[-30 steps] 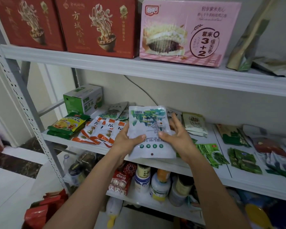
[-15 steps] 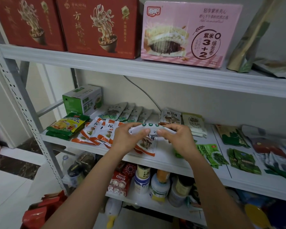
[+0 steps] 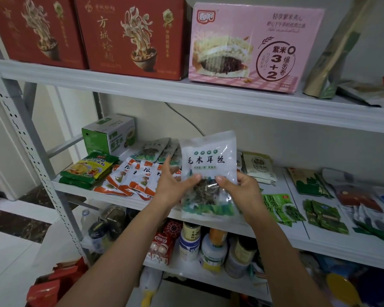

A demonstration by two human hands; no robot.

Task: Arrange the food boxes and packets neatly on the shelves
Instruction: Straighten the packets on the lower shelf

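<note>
at frame centre, the left hand (image 3: 172, 191) and right hand (image 3: 242, 189) each pinch a side of a white plastic packet with a clear window of dark shreds (image 3: 208, 173), held upright in front of the grey metal middle shelf (image 3: 297, 238). orange-and-white sachets (image 3: 133, 180) lie at its left.

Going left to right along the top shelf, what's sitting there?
On it: first red noodle box → second red noodle box → pink bread box → leaning gold pouch → flat packets.

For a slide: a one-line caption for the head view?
Left hand and right hand hold a white packet upright before the cluttered middle shelf.
</note>
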